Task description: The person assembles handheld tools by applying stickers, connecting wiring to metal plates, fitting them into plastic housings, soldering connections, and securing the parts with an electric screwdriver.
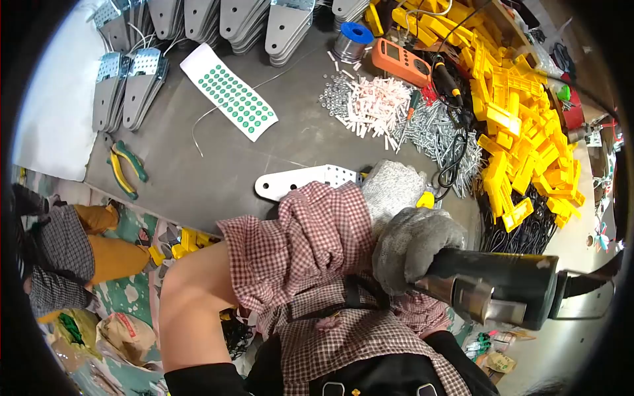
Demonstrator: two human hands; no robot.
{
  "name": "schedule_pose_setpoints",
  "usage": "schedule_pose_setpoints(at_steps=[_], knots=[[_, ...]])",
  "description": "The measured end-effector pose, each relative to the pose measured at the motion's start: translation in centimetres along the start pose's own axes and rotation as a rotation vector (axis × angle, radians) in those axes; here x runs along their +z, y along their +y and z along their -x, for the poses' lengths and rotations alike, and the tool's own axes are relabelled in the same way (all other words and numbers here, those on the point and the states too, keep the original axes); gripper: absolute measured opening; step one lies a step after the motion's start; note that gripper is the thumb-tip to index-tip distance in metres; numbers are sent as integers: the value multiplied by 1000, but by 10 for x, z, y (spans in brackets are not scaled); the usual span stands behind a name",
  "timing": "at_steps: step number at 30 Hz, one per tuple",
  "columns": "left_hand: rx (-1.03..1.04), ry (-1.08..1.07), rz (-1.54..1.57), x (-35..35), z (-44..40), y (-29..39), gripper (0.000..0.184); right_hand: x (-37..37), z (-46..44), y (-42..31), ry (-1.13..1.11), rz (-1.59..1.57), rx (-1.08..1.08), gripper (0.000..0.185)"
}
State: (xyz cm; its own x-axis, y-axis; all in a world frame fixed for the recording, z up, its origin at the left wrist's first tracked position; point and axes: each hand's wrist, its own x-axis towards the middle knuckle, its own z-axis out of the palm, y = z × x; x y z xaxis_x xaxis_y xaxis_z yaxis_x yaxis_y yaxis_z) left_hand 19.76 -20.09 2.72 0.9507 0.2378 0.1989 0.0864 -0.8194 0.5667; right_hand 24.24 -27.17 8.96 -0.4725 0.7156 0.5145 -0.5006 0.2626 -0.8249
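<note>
Head cam: gripping black tool (498, 284) w/ gloved R hand (419, 247), wrapped round one end; can't see working tip. Have gloved L hand (394, 191) at R end of white plate (290, 183), w/ bit of yellow part (426, 199) peeking out beside glove. Can't tell if clenched or just pressing there, grip mostly hidden. Find plate at near side of tabletop (172, 148), partly covered by checked L sleeve (330, 218); can't tell if flat or slightly lifted.

Prob. mid-step, tool work at plate's R end (judgement only). Likely calls for steadying plate w/ L + lining up tool w/ R; can't confirm tool contact.

Also see, beyond plate: sticker sheet (231, 94), stacked grey plates (288, 30), spool (350, 45), orange meter (401, 63), pile of pale tubes (378, 104). Off to L: pliers (124, 166), well apart from hands, + another person (63, 231), partly in view. To R: metal pins (439, 135) and black cable (454, 165) near L hand, then big yellow pile (522, 112). Watch for cable snag + pins getting knocked, approx. only. Mind sleeve too, blocking view of plate's near edge.
</note>
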Motion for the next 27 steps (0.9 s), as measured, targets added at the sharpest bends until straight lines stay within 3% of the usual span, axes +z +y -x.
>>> schedule_pose_setpoints(at_steps=[1,3,4,5,7,8,9,11,12,16,18,21,25,27], knots=[[-3,5,2,-5,-2,2,37,-3,-3,2,-4,-1,5,23],[-99,-273,39,-18,-6,7,46,-12,-8,6,-174,-117,-26,25],[-78,-295,57,-21,-5,6,47,-15,-8,12,-173,-123,-22,25],[-80,-298,65,-19,-2,6,47,-18,-5,21,-218,-180,-80,27],[-133,-91,0,-15,4,16,50,-17,5,34,-287,-281,-199,31],[-105,-151,7,-20,4,15,51,-16,9,34,-329,-315,-265,33],[-88,-146,-7,-24,2,17,51,-6,13,26,-147,-203,-258,37],[-188,-205,-30,-27,1,23,50,41,21,12,577,255,-281,47],[-139,-190,10,-20,0,15,46,48,21,4,707,365,-284,52],[-58,-55,6,-18,15,18,43,27,30,-59,331,191,-206,30],[-47,-38,-6,-16,12,15,42,19,35,-55,216,158,-196,25],[-112,-112,-92,-6,2,12,42,1,48,-19,224,101,-77,48],[-119,-223,-81,-11,-1,13,43,-31,34,-4,-310,-153,-14,46],[-122,-246,-67,-11,-3,13,45,-24,37,-6,-149,-75,-73,40]])
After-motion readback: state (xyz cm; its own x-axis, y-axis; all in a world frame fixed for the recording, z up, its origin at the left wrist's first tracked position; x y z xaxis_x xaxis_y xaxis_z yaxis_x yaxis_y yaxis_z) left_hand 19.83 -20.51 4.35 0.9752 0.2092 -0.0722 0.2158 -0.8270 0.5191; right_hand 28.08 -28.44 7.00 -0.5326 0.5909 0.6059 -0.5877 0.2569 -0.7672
